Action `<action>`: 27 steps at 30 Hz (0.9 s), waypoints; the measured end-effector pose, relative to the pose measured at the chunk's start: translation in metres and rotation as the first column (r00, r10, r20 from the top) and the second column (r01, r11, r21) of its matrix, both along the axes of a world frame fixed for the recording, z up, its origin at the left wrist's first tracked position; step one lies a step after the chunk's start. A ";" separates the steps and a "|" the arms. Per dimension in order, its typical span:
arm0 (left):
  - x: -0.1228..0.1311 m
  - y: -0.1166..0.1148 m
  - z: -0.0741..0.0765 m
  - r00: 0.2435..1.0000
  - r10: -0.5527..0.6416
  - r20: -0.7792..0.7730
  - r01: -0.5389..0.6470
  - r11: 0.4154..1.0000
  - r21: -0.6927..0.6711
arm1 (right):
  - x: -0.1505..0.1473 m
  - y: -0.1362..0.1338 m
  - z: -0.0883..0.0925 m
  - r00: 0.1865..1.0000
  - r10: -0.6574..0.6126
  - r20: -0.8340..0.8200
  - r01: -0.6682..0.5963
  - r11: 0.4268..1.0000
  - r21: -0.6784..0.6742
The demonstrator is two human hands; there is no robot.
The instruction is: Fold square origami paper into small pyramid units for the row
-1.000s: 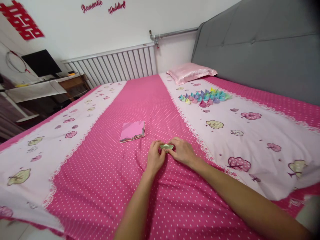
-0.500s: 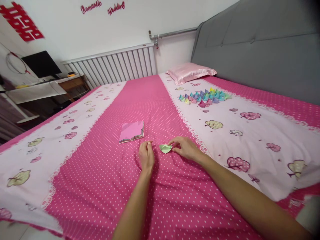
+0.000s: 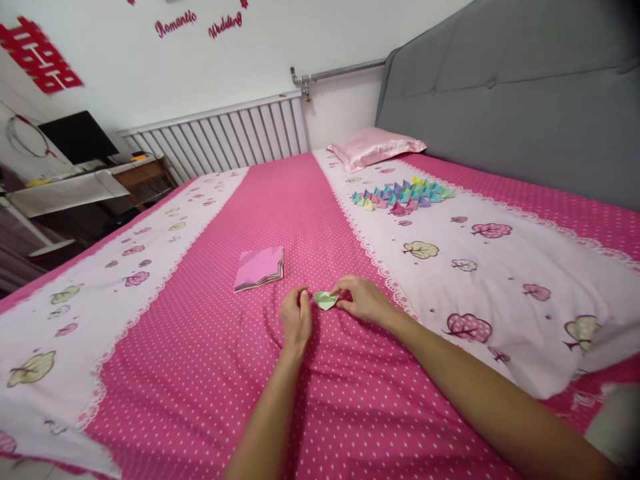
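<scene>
A small light-green folded paper piece [image 3: 325, 301], shaped like a little boat, lies low over the pink dotted bedspread. My right hand [image 3: 364, 299] pinches its right end between thumb and fingers. Just off its left tip is my left hand [image 3: 297, 319], its fingers curled and the thumb a little apart from the forefinger; it appears to hold nothing. Beyond my left hand rests a stack of coloured paper sheets [image 3: 259, 267] with a pink sheet on top.
Several folded paper pieces [image 3: 400, 195] in many colours stand grouped on the white printed strip at the back right. Behind them lie a pink satin pillow [image 3: 376, 148] and a grey headboard [image 3: 515, 100]. A radiator [image 3: 215, 135] lines the wall; a monitor [image 3: 79, 137] stands far left.
My left hand has come closer to the green paper's left tip, its thumb and forefinger parting slightly. My right hand keeps its pinch. The whole view has shifted a little.
</scene>
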State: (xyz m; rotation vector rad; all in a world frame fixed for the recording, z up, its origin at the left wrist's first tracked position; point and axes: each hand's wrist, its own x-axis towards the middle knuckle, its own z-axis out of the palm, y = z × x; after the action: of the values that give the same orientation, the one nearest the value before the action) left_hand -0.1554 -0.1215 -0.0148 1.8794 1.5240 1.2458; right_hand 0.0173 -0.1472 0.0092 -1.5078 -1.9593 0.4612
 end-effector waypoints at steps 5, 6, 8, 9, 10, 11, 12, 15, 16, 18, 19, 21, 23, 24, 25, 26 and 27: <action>0.004 -0.005 0.003 0.996 -0.053 0.077 0.057 0.997 -0.049 | -0.002 0.001 -0.003 0.996 0.013 0.083 -0.013 1.000 0.000; 0.004 -0.006 0.003 0.992 -0.065 0.109 0.072 0.996 -0.060 | -0.003 0.000 -0.003 0.995 0.010 0.103 -0.010 1.000 -0.001; 0.004 -0.006 0.005 0.977 -0.095 0.191 0.112 0.990 -0.083 | -0.006 -0.001 -0.001 0.991 -0.012 0.130 0.012 1.000 -0.001; 0.004 -0.007 0.005 0.962 -0.110 0.250 0.138 0.986 -0.098 | -0.008 -0.002 -0.001 0.991 -0.027 0.131 0.027 1.000 0.000; 0.005 -0.007 0.006 0.939 -0.123 0.321 0.168 0.979 -0.117 | -0.010 -0.003 0.000 0.991 -0.042 0.123 0.041 0.999 0.007; 0.005 -0.006 0.007 0.904 -0.130 0.407 0.203 0.969 -0.141 | -0.012 -0.004 0.001 0.993 -0.054 0.107 0.052 0.998 0.020; 0.006 -0.006 0.007 0.853 -0.133 0.504 0.248 0.954 -0.168 | -0.015 -0.005 0.001 0.995 -0.061 0.083 0.058 0.997 0.042; 0.009 -0.006 0.011 0.623 -0.111 0.774 0.438 0.870 -0.227 | -0.024 -0.010 -0.001 0.999 -0.050 -0.003 0.050 0.990 0.132; 0.010 -0.007 0.012 0.541 -0.084 0.837 0.499 0.833 -0.238 | -0.027 -0.012 -0.002 0.999 -0.036 -0.029 0.040 0.986 0.160; 0.011 -0.008 0.017 0.409 0.006 0.913 0.581 0.770 -0.265 | -0.033 -0.015 -0.004 0.998 0.010 -0.068 0.005 0.979 0.205; 0.011 -0.008 0.019 0.362 0.064 0.930 0.602 0.746 -0.286 | -0.036 -0.017 -0.005 0.996 0.034 -0.080 -0.015 0.974 0.224; 0.010 -0.009 0.024 0.293 0.162 0.942 0.628 0.710 -0.318 | -0.040 -0.019 -0.006 0.993 0.067 -0.096 -0.041 0.967 0.252; 0.008 -0.009 0.028 0.244 0.205 0.948 0.646 0.695 -0.317 | -0.043 -0.021 -0.006 0.992 0.067 -0.109 -0.036 0.965 0.261; 0.007 -0.009 0.029 0.224 0.212 0.951 0.652 0.693 -0.309 | -0.043 -0.022 -0.005 0.991 0.055 -0.121 -0.023 0.967 0.255; 0.006 -0.009 0.030 0.209 0.215 0.954 0.656 0.693 -0.299 | -0.044 -0.022 -0.005 0.990 0.038 -0.135 -0.004 0.970 0.243; 0.006 -0.009 0.030 0.198 0.215 0.956 0.660 0.692 -0.292 | -0.044 -0.023 -0.004 0.988 0.015 -0.151 0.020 0.973 0.228; 0.005 -0.009 0.030 0.191 0.214 0.958 0.662 0.692 -0.286 | -0.044 -0.023 -0.003 0.986 -0.010 -0.165 0.046 0.976 0.211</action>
State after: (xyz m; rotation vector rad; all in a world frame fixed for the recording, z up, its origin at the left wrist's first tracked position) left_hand -0.1501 -0.1301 0.0150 0.4353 0.6356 1.0582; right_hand -0.0272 -0.1701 0.0065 -1.3178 -1.7959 0.3379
